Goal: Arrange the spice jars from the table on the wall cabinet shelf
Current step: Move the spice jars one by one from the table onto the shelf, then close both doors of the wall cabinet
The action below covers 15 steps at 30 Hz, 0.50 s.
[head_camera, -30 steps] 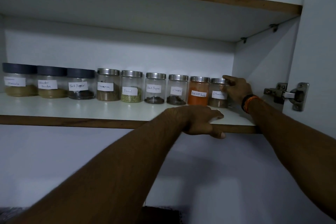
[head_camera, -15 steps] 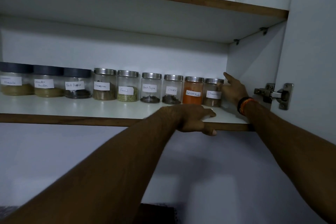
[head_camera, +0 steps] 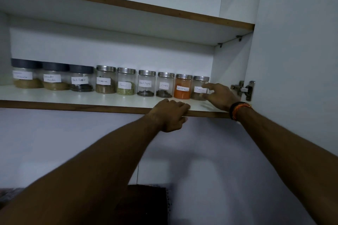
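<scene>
We log nine spice jars in one row along the back of the shelf, so we judge the task near its close: the step in hand is settling the last jar, rightmost in the row, just beside the red chilli jar and close to the cabinet side wall.

The right hand sits at this jar's right flank. Its fingers are spread and relaxed, reaching across the jar's front; we cannot tell for certain whether they touch the glass, but they do not wrap it. The left hand curls over the front edge of the shelf, gripping the board, apparently for support.

Next move, as we judge it: a light nudge to align the label forward and the jar in line, then withdrawal without knocking the neighbour.

Against the frame half a second back: the right hand then had its index finger raised near the lid; it now lies lower, by the label. The left hand keeps the same grip. The view has tilted upward.
</scene>
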Tool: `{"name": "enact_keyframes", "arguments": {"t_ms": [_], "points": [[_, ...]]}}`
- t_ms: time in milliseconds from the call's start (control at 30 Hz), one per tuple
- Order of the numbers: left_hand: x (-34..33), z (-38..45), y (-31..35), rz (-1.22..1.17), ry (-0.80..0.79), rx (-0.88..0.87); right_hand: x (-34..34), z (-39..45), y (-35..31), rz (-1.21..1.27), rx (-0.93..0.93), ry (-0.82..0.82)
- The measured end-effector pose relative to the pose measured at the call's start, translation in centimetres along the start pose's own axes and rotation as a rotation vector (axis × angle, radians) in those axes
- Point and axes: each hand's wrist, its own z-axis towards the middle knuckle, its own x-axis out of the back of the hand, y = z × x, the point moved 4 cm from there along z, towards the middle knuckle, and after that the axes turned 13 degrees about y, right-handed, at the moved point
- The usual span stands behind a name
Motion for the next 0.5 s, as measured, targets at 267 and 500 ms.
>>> {"name": "enact_keyframes", "arguments": {"t_ms": [267, 500], "points": [[4.6, -7.2, -2.3, -0.026, -0.070, 0.077, -1.2, -3.4, -8.1, -0.002, 0.200, -0.034], [8.9, -14.5, -5.5, 0.102, -0.267, 0.125, -3.7, -5.2, -18.0, 0.075, 0.351, -0.064]]}}
